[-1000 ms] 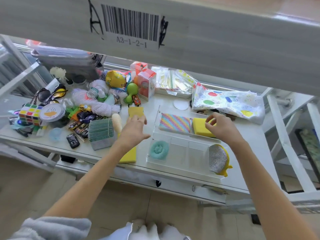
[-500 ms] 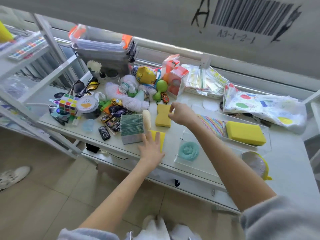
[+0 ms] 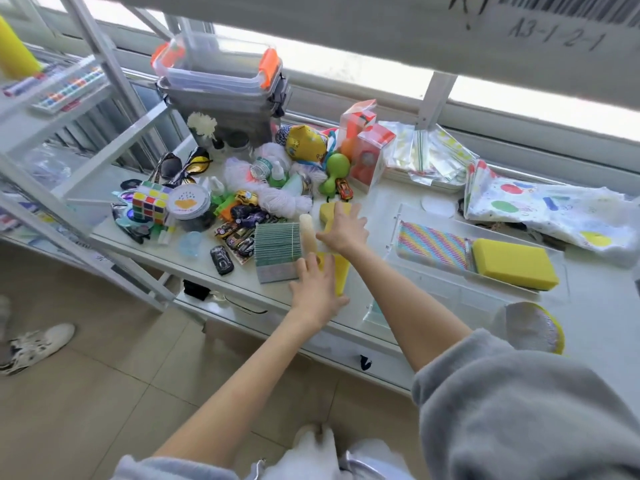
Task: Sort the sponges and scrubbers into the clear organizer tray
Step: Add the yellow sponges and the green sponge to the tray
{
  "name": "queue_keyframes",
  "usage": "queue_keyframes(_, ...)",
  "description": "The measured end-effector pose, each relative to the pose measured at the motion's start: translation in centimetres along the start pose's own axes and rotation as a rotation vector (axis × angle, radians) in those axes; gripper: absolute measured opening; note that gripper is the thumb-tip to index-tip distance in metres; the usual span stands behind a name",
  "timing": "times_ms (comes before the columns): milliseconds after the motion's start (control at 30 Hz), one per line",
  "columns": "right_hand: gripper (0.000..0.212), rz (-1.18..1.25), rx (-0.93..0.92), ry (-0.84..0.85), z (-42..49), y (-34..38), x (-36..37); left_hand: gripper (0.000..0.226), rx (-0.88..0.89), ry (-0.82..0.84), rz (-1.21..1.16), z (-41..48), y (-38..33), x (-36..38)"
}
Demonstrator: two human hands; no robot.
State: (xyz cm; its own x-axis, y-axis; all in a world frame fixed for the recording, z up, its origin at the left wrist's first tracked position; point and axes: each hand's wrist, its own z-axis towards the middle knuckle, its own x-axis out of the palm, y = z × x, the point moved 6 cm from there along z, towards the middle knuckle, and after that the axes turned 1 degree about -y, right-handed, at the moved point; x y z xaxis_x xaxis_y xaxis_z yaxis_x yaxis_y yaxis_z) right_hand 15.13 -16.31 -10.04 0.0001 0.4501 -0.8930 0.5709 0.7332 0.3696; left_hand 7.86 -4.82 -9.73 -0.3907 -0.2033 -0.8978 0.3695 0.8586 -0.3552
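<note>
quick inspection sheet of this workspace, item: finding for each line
surface: white table, crowded on its left half.
job's things: clear organizer tray holds a rainbow striped sponge and a yellow block sponge in the far compartment; a silver scrubber sits at its near right corner. Two yellow sponges outside the tray, one under each hand.
clutter: puzzle cube, toy cars, green bristle brush, sunglasses, yarn, small bottles, boxes.
hands: left hand flat on the near yellow sponge; right hand on the far yellow sponge, grip unclear.
cables: nothing seen.
surroundings: white shelving frame, stacked clear bins, window, tiled floor.
</note>
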Motion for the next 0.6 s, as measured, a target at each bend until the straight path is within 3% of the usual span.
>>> queue_keyframes(233, 0.047, 0.138, -0.188, -0.166, -5.1, -0.9, -10.5, 0.058, 0.046, -0.090, -0.061, -0.7, -1.0, -4.3)
queue_keyframes(400, 0.030, 0.133, -0.174, 0.030, -10.6, -8.1, -16.1, 0.060, 0.110, -0.147, -0.034, 0.1, -4.2, -6.5)
queue_keyframes(600, 0.021, -0.003, -0.101, 0.214, -14.5, -15.7, -17.4, 0.057, 0.185, -0.150, -0.031, 0.7, -8.8, -6.8)
